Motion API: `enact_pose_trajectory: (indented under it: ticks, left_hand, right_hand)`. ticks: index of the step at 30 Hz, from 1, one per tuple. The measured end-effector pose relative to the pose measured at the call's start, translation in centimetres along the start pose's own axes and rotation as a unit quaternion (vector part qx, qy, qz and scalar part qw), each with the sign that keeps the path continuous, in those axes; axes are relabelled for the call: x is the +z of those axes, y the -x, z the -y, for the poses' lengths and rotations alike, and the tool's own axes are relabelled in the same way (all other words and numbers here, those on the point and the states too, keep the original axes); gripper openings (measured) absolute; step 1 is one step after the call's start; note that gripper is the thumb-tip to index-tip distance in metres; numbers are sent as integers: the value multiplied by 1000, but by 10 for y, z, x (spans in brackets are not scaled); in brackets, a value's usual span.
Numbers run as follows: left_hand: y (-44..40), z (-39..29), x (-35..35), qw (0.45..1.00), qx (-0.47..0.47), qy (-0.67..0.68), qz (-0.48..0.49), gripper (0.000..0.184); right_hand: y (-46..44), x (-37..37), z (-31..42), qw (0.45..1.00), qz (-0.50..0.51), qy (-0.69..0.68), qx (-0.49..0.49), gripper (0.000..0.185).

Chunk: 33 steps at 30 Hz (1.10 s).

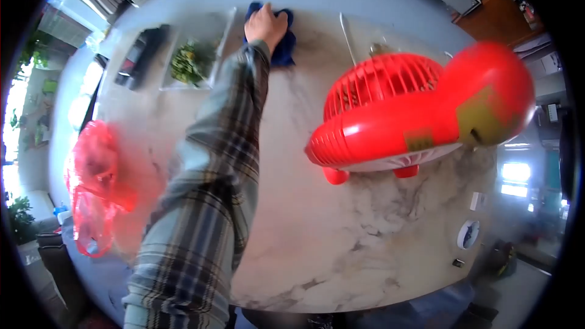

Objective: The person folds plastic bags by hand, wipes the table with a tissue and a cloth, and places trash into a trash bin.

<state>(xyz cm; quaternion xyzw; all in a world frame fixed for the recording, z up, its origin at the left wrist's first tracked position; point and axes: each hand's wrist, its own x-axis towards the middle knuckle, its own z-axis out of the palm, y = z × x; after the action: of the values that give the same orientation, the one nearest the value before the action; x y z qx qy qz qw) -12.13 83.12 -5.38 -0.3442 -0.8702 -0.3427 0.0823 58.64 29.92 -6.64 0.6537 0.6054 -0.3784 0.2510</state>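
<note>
My left hand (pixel 266 25) is at the far edge of the marbled table (pixel 286 219), its fingers closed on a dark blue cloth (pixel 284 53) that lies bunched under and beside it. The plaid sleeve of that arm crosses the view from the bottom left. To the right, a large red plastic object (pixel 378 137) with a slatted, cage-like upper part, a rounded end and small red feet looms over the table. My right hand does not show.
A clear tray (pixel 213 73) with green leafy matter (pixel 190 62) and a dark object (pixel 143 55) are at the back left. A pink plastic bag (pixel 94 170) sits at the left edge. A round white item (pixel 468 234) is near the right edge.
</note>
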Motion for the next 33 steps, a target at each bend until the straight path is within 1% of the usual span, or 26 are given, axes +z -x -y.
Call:
enact_pose_trajectory:
  ticks: [1,2,4,6,8,10,11,12,13,14,16,17,18,19,20,23,24,25,26,27,28,29,30,31,32,33]
  left_hand:
    - [-3,-5,3,998,40,21,49,41]
    - [-2,-5,3,991,81,37,97,37]
    - [2,-19,3,963,94,88,236,28]
    - [15,-34,-2,934,159,97,304,26]
    - [26,-33,4,883,317,2,347,27]
    - [51,-30,-24,841,263,107,461,27]
    - [73,-30,-50,851,235,114,456,27]
    - [84,-22,-61,850,251,131,445,27]
    - [107,-7,-68,843,253,155,449,26]
    - [147,6,-81,834,242,186,459,26]
    - [200,5,-122,807,173,273,494,27]
    - [235,4,-137,830,203,253,455,24]
    - [250,1,-154,854,252,222,398,21]
    - [273,-2,-168,859,278,238,359,20]
    - [301,-9,-186,863,282,222,356,26]
    - [396,-32,-222,886,241,235,318,25]
    - [432,-43,-231,877,223,251,343,21]
    - [463,-58,-246,851,209,270,400,16]
    - [482,-75,-261,829,214,290,428,13]
    - [513,-85,-270,818,190,316,441,9]
    - [533,-93,-282,787,76,394,468,9]
    - [527,-99,-299,736,-42,418,531,10]
    - [521,-96,-315,668,-195,449,561,13]
    - [499,-91,-338,659,-271,388,585,15]
    - [474,-83,-359,683,-301,338,573,17]
    - [470,-50,-370,719,-303,349,520,20]
  right_hand:
    - [5,-2,3,996,6,77,-51,67]
    - [10,-7,1,995,5,83,-48,65]
    - [4,-9,4,995,-3,83,-59,62]
    - [-3,-12,14,994,-16,76,-74,59]
    - [-13,-23,23,998,7,59,-30,60]
    - [-20,-38,42,998,36,38,20,62]
    - [-16,-47,53,996,59,31,53,63]
    - [-11,-54,68,1000,-9,-11,8,56]
    - [-8,-38,48,998,-56,-1,-36,53]
    - [-4,-46,57,1000,-25,12,-4,53]
    - [-11,-59,68,999,22,-11,23,50]
    - [-14,-71,81,997,61,-4,43,47]
    - [-13,-55,65,1000,-11,-24,-9,48]
    - [-13,-57,66,999,0,-37,-14,49]
    - [-13,-62,72,999,20,-18,31,50]
    - [-7,-63,66,1000,9,-22,-14,51]
    - [-8,-59,61,999,2,-20,-26,51]
    - [-9,-57,58,999,-8,-21,-38,51]
    - [-7,-59,60,999,1,-29,-27,51]
    - [-2,-61,62,999,10,-40,-17,51]
    - [1,-64,64,998,18,-51,-9,52]
    - [5,-57,54,995,-8,-58,-82,53]
    - [1,-73,66,982,123,-123,76,58]
    - [-1,-42,36,997,69,-32,4,54]
    - [1,-52,42,997,73,-26,11,50]
    - [3,-64,51,997,77,-20,19,47]
